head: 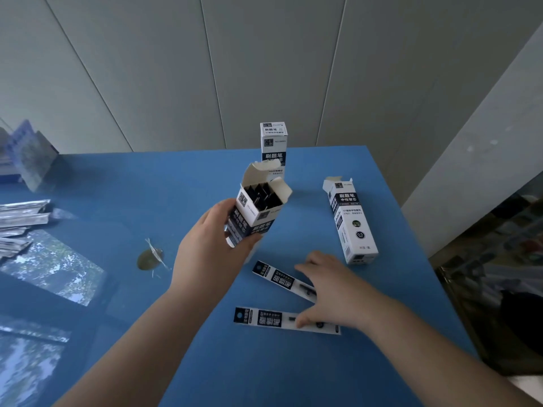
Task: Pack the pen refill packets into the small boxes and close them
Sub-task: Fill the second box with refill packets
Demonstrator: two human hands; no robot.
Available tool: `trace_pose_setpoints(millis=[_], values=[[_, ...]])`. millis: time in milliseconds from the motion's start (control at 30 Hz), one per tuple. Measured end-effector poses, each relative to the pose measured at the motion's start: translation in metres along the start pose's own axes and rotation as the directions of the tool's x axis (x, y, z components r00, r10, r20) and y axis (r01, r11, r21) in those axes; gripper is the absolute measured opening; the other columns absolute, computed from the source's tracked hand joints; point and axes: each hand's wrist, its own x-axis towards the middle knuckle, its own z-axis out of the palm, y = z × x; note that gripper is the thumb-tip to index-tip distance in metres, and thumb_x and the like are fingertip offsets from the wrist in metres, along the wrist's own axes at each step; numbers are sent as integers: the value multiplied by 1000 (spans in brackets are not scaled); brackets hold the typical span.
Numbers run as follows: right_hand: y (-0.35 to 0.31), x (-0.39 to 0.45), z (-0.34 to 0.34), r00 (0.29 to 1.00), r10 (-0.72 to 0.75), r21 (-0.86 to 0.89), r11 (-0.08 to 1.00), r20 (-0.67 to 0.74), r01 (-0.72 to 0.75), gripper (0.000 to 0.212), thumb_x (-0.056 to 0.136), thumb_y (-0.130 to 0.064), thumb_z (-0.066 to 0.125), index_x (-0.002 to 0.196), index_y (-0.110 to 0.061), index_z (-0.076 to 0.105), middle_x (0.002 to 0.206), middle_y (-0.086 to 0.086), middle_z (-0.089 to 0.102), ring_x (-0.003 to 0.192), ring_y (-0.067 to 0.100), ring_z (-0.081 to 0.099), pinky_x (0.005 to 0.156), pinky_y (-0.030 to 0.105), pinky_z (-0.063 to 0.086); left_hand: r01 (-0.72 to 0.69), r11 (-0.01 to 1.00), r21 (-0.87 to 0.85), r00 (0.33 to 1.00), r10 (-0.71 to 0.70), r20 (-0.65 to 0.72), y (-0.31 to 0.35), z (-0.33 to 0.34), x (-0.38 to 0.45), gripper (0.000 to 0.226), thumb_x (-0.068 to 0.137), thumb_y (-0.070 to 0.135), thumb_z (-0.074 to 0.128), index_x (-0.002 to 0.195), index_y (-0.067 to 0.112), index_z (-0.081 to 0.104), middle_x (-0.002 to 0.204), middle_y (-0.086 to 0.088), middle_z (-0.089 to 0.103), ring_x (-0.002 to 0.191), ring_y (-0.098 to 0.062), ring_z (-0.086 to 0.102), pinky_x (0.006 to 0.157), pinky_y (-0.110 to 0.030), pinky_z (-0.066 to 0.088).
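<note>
My left hand [208,245] grips a small white and dark box [257,207] above the blue table [147,186]. Its top flaps stand open and dark refill packets show inside. My right hand [329,286] lies flat on the table with fingers spread. Its fingers rest on one flat refill packet [282,279], and its thumb touches a second packet [270,318]; neither is lifted. A closed box [273,143] stands upright behind the held one. Another box [351,218] lies on its side to the right, its far flap ajar.
Several silvery packets [20,221] are piled at the table's left edge, with blue-and-white cartons [29,154] behind them. A brownish leaf-like scrap [150,258] lies left of my left arm. The table's right edge drops off near dark clutter [499,274].
</note>
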Motion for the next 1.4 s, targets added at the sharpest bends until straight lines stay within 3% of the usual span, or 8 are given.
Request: trace_pose_setpoints(millis=[167, 233, 333, 600, 733, 933, 1067, 1400], values=[[-6, 7, -2, 992, -25, -15, 1000, -127, 23, 19, 94, -37, 61, 92, -19, 65, 97, -9, 46, 94, 16, 49, 75, 36, 50, 6, 1000, 6, 1000, -6, -2, 1, -4, -5, 49, 79, 47, 71, 122, 48, 48, 115, 25, 62, 102, -5, 60, 84, -40, 55], [-9, 9, -4, 991, -11, -30, 1000, -136, 7, 20, 96, -29, 61, 79, -20, 56, 91, -8, 46, 86, 18, 49, 67, 33, 42, 11, 1000, 17, 1000, -10, -10, 1, -5, -6, 48, 79, 48, 71, 121, 49, 48, 115, 25, 62, 102, -4, 60, 84, -39, 55], [-13, 8, -7, 988, 67, 13, 998, -138, -66, 7, 92, -21, 60, 91, -23, 66, 95, -5, 60, 89, 20, 59, 73, 33, 50, 20, 999, 26, 999, -19, -30, 1, -9, -8, 48, 79, 50, 70, 122, 48, 49, 114, 25, 62, 100, -3, 59, 83, -39, 55], [-7, 8, -19, 963, 267, 217, 939, 30, -267, 19, 75, -20, 62, 93, -17, 70, 85, 1, 71, 76, 17, 65, 71, 31, 56, 25, 999, 24, 998, -23, -55, 3, -14, -13, 51, 77, 56, 65, 124, 47, 48, 112, 28, 61, 98, -2, 60, 82, -38, 55], [0, 4, -32, 937, 337, 577, 748, 94, -327, 13, 75, -16, 65, 82, -9, 74, 67, 0, 64, 60, 15, 54, 63, 27, 45, 27, 999, 34, 998, -25, -59, 4, -13, -15, 54, 73, 62, 59, 123, 47, 48, 112, 27, 61, 98, -2, 59, 82, -38, 55], [-1, -5, -62, 955, 265, 893, 386, 134, -233, 15, 89, 5, 65, 99, 0, 75, 94, 13, 79, 75, 16, 71, 62, 23, 58, 31, 999, 37, 998, -29, -60, 9, -9, -16, 55, 70, 66, 53, 122, 48, 47, 110, 29, 61, 98, 2, 58, 83, -38, 56], [-4, -13, -82, 973, 210, 960, 241, 92, -143, 9, 91, 4, 67, 98, 3, 72, 88, 13, 79, 70, 16, 74, 61, 23, 61, 23, 999, 40, 998, -21, -53, 11, -8, -17, 55, 70, 66, 54, 122, 49, 47, 111, 29, 61, 97, 1, 59, 79, -36, 55], [-18, -31, -121, 969, 228, 994, 82, -90, 73, 6, 94, -3, 64, 94, -4, 70, 84, 11, 79, 70, 15, 75, 60, 22, 60, 4, 998, 65, 999, -1, -52, 12, -7, -18, 51, 75, 58, 60, 123, 50, 45, 111, 29, 60, 94, 0, 58, 72, -28, 49]])
